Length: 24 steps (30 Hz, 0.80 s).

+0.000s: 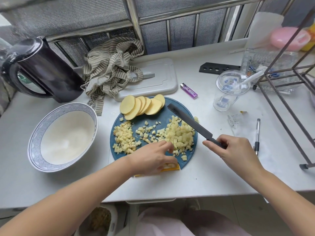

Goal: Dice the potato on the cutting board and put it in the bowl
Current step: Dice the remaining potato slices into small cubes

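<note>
Head view. Nearest, left hand point(153, 157) over the front of the blue cutting board point(153, 120), fingers bent down among the diced potato point(180, 135); cannot tell whether gripping any. Just right, right hand point(233, 149) clenched round the knife point(187, 122) handle, blade slanting away over the bigger heap. Further back on the board, a fan of potato slices point(141, 106). Left, beside the board, a white bowl point(34, 138). Beyond, kettle point(46, 68), striped cloth point(109, 70), lighter point(188, 90).

black kettle point(42, 68), striped cloth point(110, 68), purple lighter point(189, 90)
</note>
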Each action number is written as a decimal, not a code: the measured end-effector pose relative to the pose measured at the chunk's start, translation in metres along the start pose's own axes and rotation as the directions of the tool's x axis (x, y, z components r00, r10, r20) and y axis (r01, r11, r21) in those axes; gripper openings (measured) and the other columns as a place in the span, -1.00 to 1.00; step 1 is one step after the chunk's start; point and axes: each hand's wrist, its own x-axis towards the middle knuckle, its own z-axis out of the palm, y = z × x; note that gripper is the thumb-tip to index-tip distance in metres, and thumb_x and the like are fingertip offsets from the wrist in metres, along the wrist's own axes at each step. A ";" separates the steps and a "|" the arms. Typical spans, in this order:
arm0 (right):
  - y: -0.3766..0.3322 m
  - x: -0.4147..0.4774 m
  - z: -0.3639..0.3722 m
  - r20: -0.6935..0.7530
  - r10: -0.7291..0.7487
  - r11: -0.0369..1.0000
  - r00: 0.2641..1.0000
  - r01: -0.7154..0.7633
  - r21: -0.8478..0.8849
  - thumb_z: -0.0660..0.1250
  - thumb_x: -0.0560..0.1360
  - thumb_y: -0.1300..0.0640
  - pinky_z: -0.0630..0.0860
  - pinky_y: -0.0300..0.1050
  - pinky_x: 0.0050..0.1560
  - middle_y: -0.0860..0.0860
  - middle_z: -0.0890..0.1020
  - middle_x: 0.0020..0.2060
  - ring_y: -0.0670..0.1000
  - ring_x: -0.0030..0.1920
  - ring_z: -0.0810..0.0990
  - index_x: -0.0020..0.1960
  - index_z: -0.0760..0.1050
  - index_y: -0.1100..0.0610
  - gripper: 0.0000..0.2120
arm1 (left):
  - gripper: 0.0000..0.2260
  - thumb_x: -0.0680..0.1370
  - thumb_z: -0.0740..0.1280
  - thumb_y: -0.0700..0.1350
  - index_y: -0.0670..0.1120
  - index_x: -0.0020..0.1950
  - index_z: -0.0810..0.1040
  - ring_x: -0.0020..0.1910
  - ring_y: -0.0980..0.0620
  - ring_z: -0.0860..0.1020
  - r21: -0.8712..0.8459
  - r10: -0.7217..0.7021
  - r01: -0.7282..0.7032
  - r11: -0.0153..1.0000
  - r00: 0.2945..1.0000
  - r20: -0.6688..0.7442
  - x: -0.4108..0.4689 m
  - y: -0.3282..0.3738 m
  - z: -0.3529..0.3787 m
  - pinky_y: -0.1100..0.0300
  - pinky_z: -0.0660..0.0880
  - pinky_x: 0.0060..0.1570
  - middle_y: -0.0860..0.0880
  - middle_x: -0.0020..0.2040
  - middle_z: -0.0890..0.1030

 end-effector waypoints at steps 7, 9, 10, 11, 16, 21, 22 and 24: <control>0.000 -0.003 0.000 -0.009 0.004 1.000 1.000 -0.004 0.004 0.42 0.39 -0.20 0.25 -0.17 -0.39 0.12 0.45 -0.53 0.01 -0.48 0.32 -0.40 0.46 0.18 -0.53 | -0.68 0.40 0.47 -0.12 0.05 0.14 0.56 -0.07 -0.03 0.46 0.036 0.102 -0.102 0.994 0.995 0.001 0.003 -0.007 -0.002 0.15 0.47 -0.19 -0.12 0.11 0.47; 0.000 -0.003 0.000 -0.008 0.002 1.000 1.000 -0.002 0.000 0.42 0.39 -0.20 0.25 -0.17 -0.39 0.11 0.44 -0.53 0.01 -0.49 0.32 -0.40 0.46 0.18 -0.54 | -0.70 0.41 0.47 -0.09 0.06 0.12 0.58 -0.06 0.00 0.45 0.048 0.110 -0.109 0.993 0.994 -0.001 0.002 -0.009 -0.001 0.18 0.46 -0.17 -0.10 0.11 0.48; 0.000 -0.003 0.000 -0.007 0.004 1.000 1.000 -0.004 -0.003 0.42 0.39 -0.20 0.26 -0.17 -0.38 0.11 0.45 -0.53 0.01 -0.49 0.33 -0.40 0.46 0.17 -0.54 | -0.71 0.41 0.47 -0.08 0.07 0.11 0.58 -0.05 0.01 0.44 0.049 0.112 -0.112 0.993 0.994 0.003 0.001 -0.011 0.000 0.19 0.46 -0.16 -0.09 0.11 0.48; 0.000 -0.004 0.000 -0.005 0.005 1.000 1.000 -0.005 -0.004 0.42 0.39 -0.20 0.26 -0.18 -0.38 0.10 0.45 -0.54 0.01 -0.49 0.33 -0.40 0.47 0.17 -0.55 | -0.72 0.42 0.46 -0.07 0.09 0.11 0.59 -0.04 0.02 0.44 0.049 0.113 -0.113 0.992 0.994 0.010 0.001 -0.012 0.001 0.19 0.46 -0.16 -0.09 0.11 0.47; 0.000 -0.001 0.001 -0.009 0.012 1.000 1.000 -0.012 -0.010 0.43 0.39 -0.20 0.26 -0.17 -0.38 0.10 0.45 -0.53 0.01 -0.48 0.34 -0.40 0.46 0.14 -0.56 | -0.78 0.45 0.44 -0.03 0.08 0.09 0.60 -0.05 0.01 0.44 0.047 0.116 -0.118 0.992 0.992 0.043 0.000 -0.016 0.003 0.18 0.48 -0.18 -0.07 0.09 0.47; -0.002 0.003 0.001 -0.020 0.017 1.000 1.000 -0.018 -0.014 0.43 0.39 -0.19 0.23 -0.16 -0.42 0.10 0.45 -0.53 0.02 -0.47 0.35 -0.40 0.47 0.16 -0.55 | -0.81 0.42 0.49 -0.03 0.01 0.00 0.61 -0.16 0.01 0.45 0.072 0.169 -0.175 0.982 0.983 0.077 0.007 -0.014 -0.002 0.20 0.45 -0.28 -0.06 -0.06 0.49; -0.002 0.003 0.001 -0.020 0.018 1.000 1.000 -0.019 -0.014 0.43 0.39 -0.19 0.23 -0.17 -0.42 0.09 0.45 -0.53 0.01 -0.47 0.35 -0.40 0.46 0.15 -0.56 | -0.80 0.41 0.50 -0.04 0.00 0.00 0.61 -0.17 0.01 0.45 0.078 0.173 -0.179 0.981 0.982 0.081 0.008 -0.014 -0.002 0.20 0.43 -0.30 -0.06 -0.07 0.49; -0.002 0.003 0.002 -0.021 0.018 1.000 1.000 -0.018 -0.010 0.43 0.38 -0.20 0.22 -0.17 -0.43 0.10 0.44 -0.53 0.00 -0.48 0.34 -0.40 0.46 0.15 -0.55 | -0.79 0.40 0.51 -0.07 -0.03 -0.01 0.62 -0.19 0.00 0.45 0.068 0.175 -0.180 0.981 0.982 0.079 0.008 -0.014 -0.001 0.19 0.43 -0.34 -0.07 -0.09 0.50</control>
